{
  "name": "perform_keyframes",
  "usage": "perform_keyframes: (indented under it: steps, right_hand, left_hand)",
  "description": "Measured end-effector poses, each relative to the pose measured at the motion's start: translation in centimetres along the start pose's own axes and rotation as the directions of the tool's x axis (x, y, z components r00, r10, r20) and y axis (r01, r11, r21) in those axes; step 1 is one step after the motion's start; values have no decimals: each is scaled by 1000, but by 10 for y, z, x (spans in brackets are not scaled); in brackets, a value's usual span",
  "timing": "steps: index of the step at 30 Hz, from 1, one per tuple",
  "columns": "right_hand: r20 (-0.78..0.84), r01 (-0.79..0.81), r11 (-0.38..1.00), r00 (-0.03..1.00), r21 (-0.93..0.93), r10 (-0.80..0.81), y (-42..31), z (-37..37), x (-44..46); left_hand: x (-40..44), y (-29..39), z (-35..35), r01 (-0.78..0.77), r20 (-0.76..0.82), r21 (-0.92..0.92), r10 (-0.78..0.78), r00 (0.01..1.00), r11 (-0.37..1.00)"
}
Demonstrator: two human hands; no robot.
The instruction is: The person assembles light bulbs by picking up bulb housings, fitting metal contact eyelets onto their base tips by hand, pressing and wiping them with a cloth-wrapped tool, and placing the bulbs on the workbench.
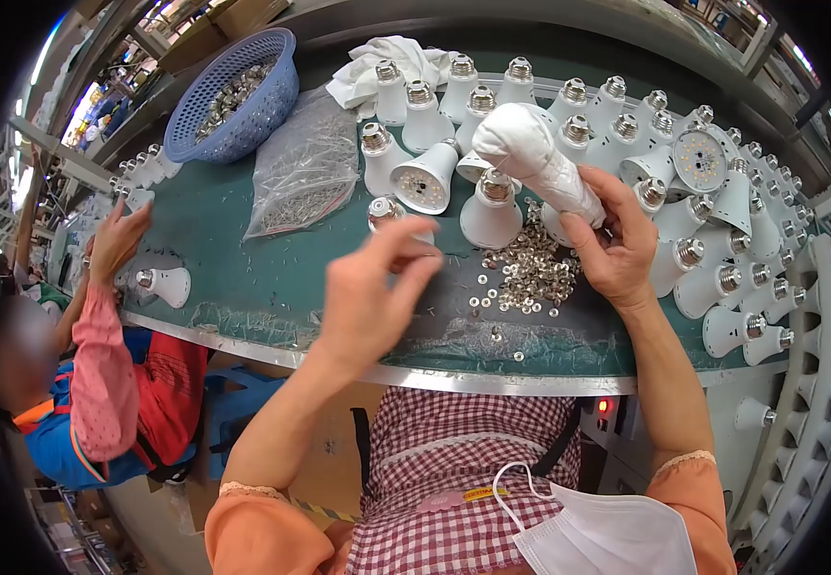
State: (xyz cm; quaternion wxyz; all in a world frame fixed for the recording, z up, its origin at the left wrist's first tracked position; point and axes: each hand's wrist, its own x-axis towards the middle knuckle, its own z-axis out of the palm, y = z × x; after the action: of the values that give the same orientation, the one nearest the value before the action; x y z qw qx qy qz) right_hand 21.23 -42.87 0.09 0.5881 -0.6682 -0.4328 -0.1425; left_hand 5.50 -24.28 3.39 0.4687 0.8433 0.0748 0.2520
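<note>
My right hand (pixel 616 240) is closed round a white cloth-wrapped tool (pixel 535 158), its thick rounded end pointing up and to the left. Motion blurs my left hand (pixel 377 297); its thumb and fingertips come together in a pinch, and anything between them is too small or blurred to make out. Just behind those fingers, partly covered, stands an LED bulb (pixel 386 208) with its metal cap up. Between my hands, another upright bulb (pixel 492 213) stands beside a heap of small metal contact pieces (pixel 535 273).
Many white bulbs (pixel 722 283) crowd the right and back of the green bench (pixel 214 240). A blue basket (pixel 233 96) of metal parts and a plastic bag (pixel 305 163) of pins are back left. On the left sits a co-worker (pixel 109 383), near a lying bulb (pixel 166 286).
</note>
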Motion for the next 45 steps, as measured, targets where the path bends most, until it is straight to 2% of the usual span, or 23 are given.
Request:
perform_keyframes:
  steps: [1,3,7,10,12,13,15,19,21,22,24,25,26,27,28,30,31,33,34,36,37,39,45]
  right_hand:
    - [-5,-7,1000,1000,16,7,1,1,0]
    - [-10,-11,999,1000,31,12,1,1,0]
    - [7,-8,1000,1000,9,8,0,0,-1]
    - [10,-1,1000,1000,7,1,0,1,0]
    - [5,4,1000,1000,6,-4,0,1,0]
    - [10,-12,1000,1000,8,12,1,1,-1]
    - [15,-26,1000,1000,11,26,1,0,-1]
    - [16,-29,1000,999,11,29,0,0,-1]
    - [12,-25,1000,1000,12,25,0,1,0]
    - [16,-34,999,999,12,33,-1,0,0]
    - [18,-43,999,999,11,43,-2,1,-1]
    - [17,-37,999,999,17,37,-2,2,-1]
    - [17,-31,999,999,24,31,-2,2,-1]
    - [18,-30,999,999,25,30,-2,2,-1]
    - [22,-32,999,999,20,32,-2,2,-1]
    - [24,-32,999,999,15,32,-2,2,-2]
    - [26,-38,999,999,23,37,-1,1,-2]
    - [26,-45,998,999,31,45,0,1,-2]
    - [27,-44,999,999,31,44,-1,1,-2]
    - [29,-45,999,999,27,44,-1,1,-2]
    - [31,-43,999,999,13,43,-2,2,-2]
    - [38,-40,999,998,2,40,-3,3,-2]
    - [53,-34,999,998,23,33,-13,7,3]
  left_hand:
    - [3,-1,-7,1,0,0,-1,1000,1000]
    - [10,-6,-26,181,-44,-241,-197,979,954]
    - [19,-16,-42,127,-95,-191,-147,985,973]
    - [25,-23,-38,98,-196,-134,-124,973,986]
    - [26,-26,-33,13,-231,-53,-25,973,998]
    - [27,-25,-32,15,-231,-53,-27,973,998]
    - [26,-22,-32,-84,-157,224,121,980,971]
    - [25,-24,-33,-142,-134,301,189,973,943]
    - [24,-25,-34,-276,-76,361,323,943,891]
    - [24,-27,-34,-277,-75,361,324,943,891]
    - [23,-31,-35,-232,-94,213,257,962,949]
    - [24,-29,-36,-232,-94,213,256,962,949]
    - [26,-24,-38,-54,-77,26,56,995,998]
    - [28,-21,-39,136,-24,-154,-141,990,979]
    - [32,-25,-41,136,-27,-154,-141,990,979]
    - [44,-35,-49,329,217,-295,-273,937,897]
    - [47,-35,-51,328,218,-295,-271,938,897]
    - [54,-27,-55,483,306,-261,-402,863,836]
    - [58,-23,-59,484,308,-260,-403,862,836]
    - [66,-13,-66,605,498,-141,-472,728,784]
    - [69,-9,-66,607,500,-142,-473,726,782]
    - [72,-4,-68,683,564,-84,-531,633,726]
    - [74,-5,-64,614,542,20,-524,657,789]
